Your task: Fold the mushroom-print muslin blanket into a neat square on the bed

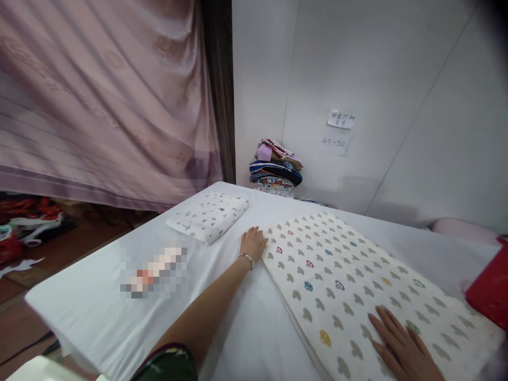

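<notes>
On table, rt of centre: cloth lying flat in stacked layers, w/ left hand resting open at its far-left corner, fingers loosely together, and right hand flat on the near end, fingers spread, gripping nothing. Probably risks skewing the layers by sliding either palm, w/ no pinch on the edges. Could also nudge small cloth, just beyond left hand.

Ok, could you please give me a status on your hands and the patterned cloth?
Left hand open, at patterned cloth left corner. Right hand open, flat on its near end. Folded white cloth lies apart, leftward.
</notes>
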A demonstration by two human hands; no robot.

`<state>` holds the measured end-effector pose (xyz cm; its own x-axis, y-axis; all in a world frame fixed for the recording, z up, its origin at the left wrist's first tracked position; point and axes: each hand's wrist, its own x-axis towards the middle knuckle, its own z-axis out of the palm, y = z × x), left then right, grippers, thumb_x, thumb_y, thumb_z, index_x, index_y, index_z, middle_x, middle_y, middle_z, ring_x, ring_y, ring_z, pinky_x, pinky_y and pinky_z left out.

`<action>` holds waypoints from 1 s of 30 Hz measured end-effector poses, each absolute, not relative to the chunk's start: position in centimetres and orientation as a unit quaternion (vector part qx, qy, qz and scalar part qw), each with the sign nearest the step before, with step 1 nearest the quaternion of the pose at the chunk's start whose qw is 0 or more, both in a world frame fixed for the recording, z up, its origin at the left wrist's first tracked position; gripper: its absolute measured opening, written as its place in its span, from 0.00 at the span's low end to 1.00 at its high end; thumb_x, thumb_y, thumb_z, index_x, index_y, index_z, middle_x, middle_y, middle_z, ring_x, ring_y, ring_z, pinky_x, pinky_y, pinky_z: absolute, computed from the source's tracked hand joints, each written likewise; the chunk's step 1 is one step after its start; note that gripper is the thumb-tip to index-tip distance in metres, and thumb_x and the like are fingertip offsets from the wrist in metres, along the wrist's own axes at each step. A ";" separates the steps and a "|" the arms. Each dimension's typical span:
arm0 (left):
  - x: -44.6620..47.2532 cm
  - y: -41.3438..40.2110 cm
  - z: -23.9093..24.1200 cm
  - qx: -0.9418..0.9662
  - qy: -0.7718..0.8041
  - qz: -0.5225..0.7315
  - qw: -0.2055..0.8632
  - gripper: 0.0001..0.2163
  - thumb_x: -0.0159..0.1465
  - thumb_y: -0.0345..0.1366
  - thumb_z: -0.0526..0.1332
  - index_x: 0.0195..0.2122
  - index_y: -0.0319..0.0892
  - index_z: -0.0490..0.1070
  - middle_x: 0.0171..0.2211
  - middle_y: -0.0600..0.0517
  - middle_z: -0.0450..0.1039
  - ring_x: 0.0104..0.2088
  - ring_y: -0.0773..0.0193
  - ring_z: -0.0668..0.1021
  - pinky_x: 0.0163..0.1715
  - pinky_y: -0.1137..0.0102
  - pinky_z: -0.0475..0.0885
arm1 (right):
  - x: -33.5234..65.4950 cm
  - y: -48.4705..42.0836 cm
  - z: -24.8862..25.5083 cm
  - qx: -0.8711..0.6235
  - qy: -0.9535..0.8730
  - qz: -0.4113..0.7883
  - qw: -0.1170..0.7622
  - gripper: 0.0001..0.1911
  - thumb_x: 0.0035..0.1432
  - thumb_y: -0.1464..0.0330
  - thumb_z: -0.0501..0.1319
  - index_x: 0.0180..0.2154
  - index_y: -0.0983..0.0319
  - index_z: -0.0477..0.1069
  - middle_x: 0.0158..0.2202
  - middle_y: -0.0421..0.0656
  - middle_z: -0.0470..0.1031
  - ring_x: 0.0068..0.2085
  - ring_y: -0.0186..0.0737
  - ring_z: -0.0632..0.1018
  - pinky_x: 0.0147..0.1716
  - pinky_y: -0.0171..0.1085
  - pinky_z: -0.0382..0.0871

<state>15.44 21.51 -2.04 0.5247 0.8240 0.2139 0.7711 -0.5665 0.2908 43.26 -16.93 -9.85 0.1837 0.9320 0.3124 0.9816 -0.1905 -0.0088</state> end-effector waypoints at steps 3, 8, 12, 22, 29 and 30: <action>17.7 22.4 -1.1 0.883 0.442 0.148 0.055 0.21 0.64 0.45 0.45 0.54 0.42 0.61 0.61 0.47 0.54 0.60 0.56 0.54 0.58 0.56 0.48 | 41.4 -15.9 -8.4 -0.770 -0.619 -0.120 0.094 0.31 0.57 0.56 0.51 0.61 0.48 0.46 0.62 0.42 0.51 0.59 0.54 0.60 0.52 0.57 0.58; 22.0 23.3 -1.0 0.919 0.382 0.063 0.072 0.29 0.62 0.53 0.41 0.60 0.44 0.53 0.64 0.50 0.45 0.63 0.57 0.47 0.60 0.55 0.41 | 37.1 -13.2 -6.0 -0.702 -0.690 -0.158 0.083 0.34 0.58 0.56 0.52 0.62 0.52 0.42 0.61 0.45 0.52 0.57 0.52 0.63 0.49 0.51 0.64; 22.9 24.5 -2.6 0.899 0.426 0.001 0.100 0.34 0.60 0.57 0.38 0.62 0.40 0.48 0.64 0.48 0.41 0.63 0.53 0.46 0.59 0.53 0.42 | 36.4 -12.5 -6.1 -0.661 -0.720 -0.196 0.082 0.34 0.57 0.56 0.53 0.62 0.53 0.44 0.60 0.45 0.57 0.55 0.49 0.67 0.48 0.47 0.65; 22.0 26.3 -1.6 0.883 0.457 0.038 0.105 0.23 0.63 0.48 0.44 0.56 0.45 0.59 0.59 0.47 0.57 0.59 0.58 0.60 0.55 0.62 0.56 | 37.0 -13.0 -6.6 -0.682 -0.715 -0.120 0.096 0.32 0.58 0.57 0.54 0.62 0.53 0.47 0.61 0.47 0.53 0.58 0.52 0.62 0.51 0.51 0.62; 19.2 27.2 -0.5 0.856 0.508 0.039 0.087 0.19 0.61 0.45 0.48 0.45 0.39 0.69 0.49 0.40 0.68 0.50 0.51 0.70 0.46 0.60 0.64 | 35.3 -15.7 -9.7 -0.652 -0.737 -0.051 0.171 0.26 0.55 0.52 0.55 0.56 0.43 0.58 0.55 0.40 0.65 0.52 0.45 0.71 0.45 0.43 0.70; 18.9 27.4 -0.4 0.850 0.517 0.032 0.097 0.19 0.61 0.46 0.49 0.44 0.39 0.69 0.47 0.39 0.69 0.48 0.51 0.71 0.44 0.61 0.66 | 34.7 -16.4 -9.9 -0.665 -0.726 -0.044 0.168 0.24 0.56 0.53 0.55 0.54 0.43 0.60 0.54 0.39 0.66 0.52 0.44 0.71 0.45 0.42 0.69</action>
